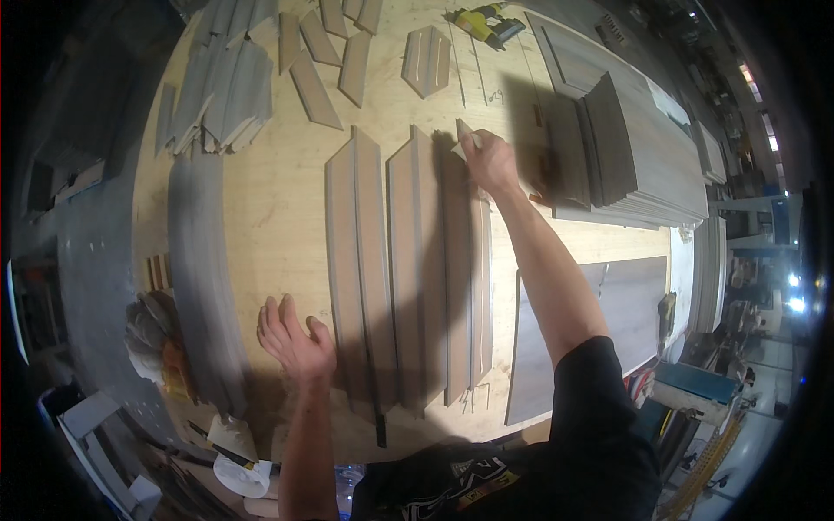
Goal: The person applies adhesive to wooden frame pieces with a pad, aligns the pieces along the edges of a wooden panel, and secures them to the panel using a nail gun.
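The right hand [493, 165] hides most of the small pale thing [458, 150] in its fingers, so its shape and kind cannot be made out. A dark shadow covers much of the long bevelled strips [343, 260] in the middle of the counter [278, 208], blurring where one ends and the next begins. The right forearm and the black sleeve [599, 391] cover part of the grey sheet [565, 304] at the counter's near right corner. The far edge is cut off by the frame, along with some short pieces [317, 91] there.

The right arm reaches from the near right toward the far edge, its hand at the far end of the rightmost strips, fingers curled closely around the pale thing. A thin pale line [483, 286] runs down the last strip below it.

The left forearm rises from the near edge, its left hand [300, 346] just left of the strips, with fingers loosely spread toward the far edge and holding nothing visible; whether it rests on the counter I cannot tell
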Available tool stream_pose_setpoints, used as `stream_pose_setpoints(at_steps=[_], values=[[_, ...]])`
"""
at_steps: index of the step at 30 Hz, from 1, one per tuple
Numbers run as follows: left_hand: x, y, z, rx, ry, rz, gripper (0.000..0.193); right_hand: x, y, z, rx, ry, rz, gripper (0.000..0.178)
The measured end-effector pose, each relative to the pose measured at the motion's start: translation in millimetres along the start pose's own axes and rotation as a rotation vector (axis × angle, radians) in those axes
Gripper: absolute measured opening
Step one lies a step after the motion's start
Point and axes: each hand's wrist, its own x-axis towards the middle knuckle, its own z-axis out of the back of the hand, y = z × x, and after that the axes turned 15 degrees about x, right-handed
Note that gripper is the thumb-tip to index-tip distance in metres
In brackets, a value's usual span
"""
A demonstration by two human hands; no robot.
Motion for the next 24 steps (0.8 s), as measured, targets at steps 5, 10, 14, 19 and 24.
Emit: stream_pose_setpoints(at_steps=[5,10,14,19,24], values=[[-0.9,0.4,0.4,-0.008,0.005,-0.001,0.055,-7.0,2.1,-0.1,-0.012,0.008,0.007,0.046],[-2.0,1.1,2.4,-0.008,0.015,0.001,0.056,-25.2,0.3,6.8,0.056,0.055,-0.041,0.045],[-2.6,2.2,0.5,-0.027,-0.010,-0.017,0.056,-49.9,-0.5,12.4,0.078,0.065,-0.015,0.042],[-4.5,3.7,-1.4,-0.021,-0.011,-0.014,0.056,-85.7,5.1,18.7,0.062,0.105,-0.057,0.040],[-5.5,3.5,-2.9,-0.005,-0.024,-0.018,0.056,-123.2,4.7,25.2,0.043,0.106,-0.043,0.040]])
